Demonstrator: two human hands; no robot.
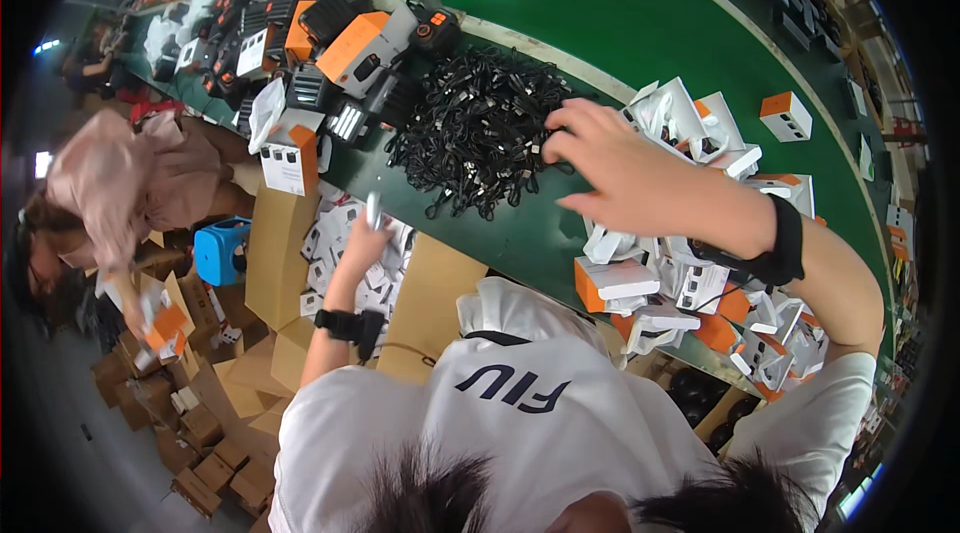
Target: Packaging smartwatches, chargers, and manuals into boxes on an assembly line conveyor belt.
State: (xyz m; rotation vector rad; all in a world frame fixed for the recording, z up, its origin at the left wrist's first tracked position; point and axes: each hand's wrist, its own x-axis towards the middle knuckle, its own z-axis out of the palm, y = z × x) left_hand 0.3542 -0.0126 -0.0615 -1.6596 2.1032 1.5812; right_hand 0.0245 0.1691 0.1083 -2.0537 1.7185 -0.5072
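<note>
My left hand is closed around a small, narrow white item, seen edge-on, so its kind is unclear. Below that hand stands an open cardboard carton holding many small white folded papers or packets. My right hand reaches across the green table with thumb and fingers apart. Its fingertips are at the right edge of a large heap of black cables, several with pale plugs. Whether they touch a cable is hard to tell.
Opened white-and-orange boxes with white bags crowd the table's right side. Boxes and black devices are stacked left of the cables. A closed box stands farther right. At left, a person in pink bends over cartons near a blue object.
</note>
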